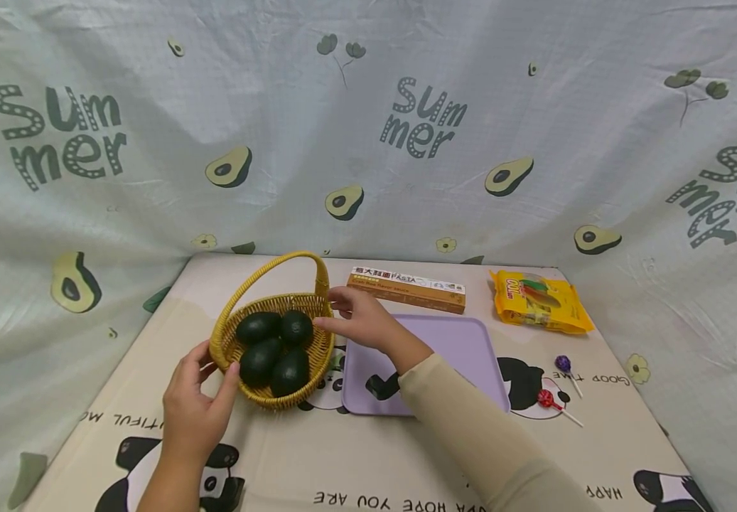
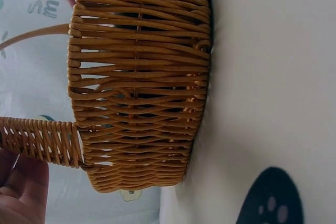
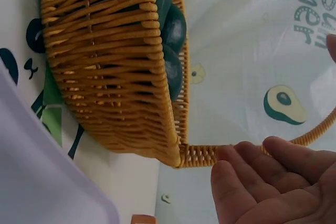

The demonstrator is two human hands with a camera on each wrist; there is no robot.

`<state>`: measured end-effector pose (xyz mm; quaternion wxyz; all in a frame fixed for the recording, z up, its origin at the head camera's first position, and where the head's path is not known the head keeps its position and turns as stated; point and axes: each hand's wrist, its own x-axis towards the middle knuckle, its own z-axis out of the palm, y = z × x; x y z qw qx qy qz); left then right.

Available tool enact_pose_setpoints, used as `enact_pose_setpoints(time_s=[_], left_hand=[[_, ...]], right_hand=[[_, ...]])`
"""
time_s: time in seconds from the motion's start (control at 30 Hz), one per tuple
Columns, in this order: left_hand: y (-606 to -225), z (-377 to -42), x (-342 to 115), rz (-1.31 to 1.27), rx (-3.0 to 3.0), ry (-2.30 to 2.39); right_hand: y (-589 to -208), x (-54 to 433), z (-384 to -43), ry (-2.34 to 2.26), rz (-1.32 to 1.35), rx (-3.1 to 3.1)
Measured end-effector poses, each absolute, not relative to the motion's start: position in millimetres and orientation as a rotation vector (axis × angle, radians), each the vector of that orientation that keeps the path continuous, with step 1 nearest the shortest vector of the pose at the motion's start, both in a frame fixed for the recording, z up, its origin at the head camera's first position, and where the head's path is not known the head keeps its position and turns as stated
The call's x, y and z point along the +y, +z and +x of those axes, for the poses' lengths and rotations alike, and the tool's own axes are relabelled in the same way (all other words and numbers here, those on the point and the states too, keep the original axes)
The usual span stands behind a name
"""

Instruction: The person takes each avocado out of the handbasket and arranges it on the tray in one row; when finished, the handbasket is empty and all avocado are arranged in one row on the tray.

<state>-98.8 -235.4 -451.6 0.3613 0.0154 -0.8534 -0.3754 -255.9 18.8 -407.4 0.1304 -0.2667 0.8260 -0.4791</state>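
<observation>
The yellow basket [image 1: 272,400] seems to sit on the left part of the table [image 1: 291,455], just left of the purple tray [image 1: 458,341], with four dark green avocados [image 1: 259,363] inside. The left hand [image 1: 195,402] is at the left foot of the handle [image 1: 322,276], thumb and fingers apart; I cannot tell if it squeezes. The right hand [image 1: 368,320] is by the handle's right foot, its fingers loose and the thumb apart; I cannot tell if they touch it. The basket looks light and woven, so it should be a bit stiff and not slip much. The avocados likely make up most of the weight. They look smooth and could roll if the basket tips. Good spots to hold would be both feet of the handle, or the rim on the left and right, keeping it level. The avocados hide most of the basket's floor, so more things could be under them. The right sleeve [image 1: 470,427] covers part of the tray's near side. The left wrist view cuts off the left hand, and the small print on the pasta box [image 1: 406,289] is too tiny to read.
</observation>
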Motion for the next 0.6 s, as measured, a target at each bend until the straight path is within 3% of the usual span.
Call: enact_pose_setpoints(time_s=[0.6], left_hand=[[-453,-97,-237,0.062,-2.208,-0.995]], right_hand=[[-412,-9,-267,-1.243,-0.708,2.384]])
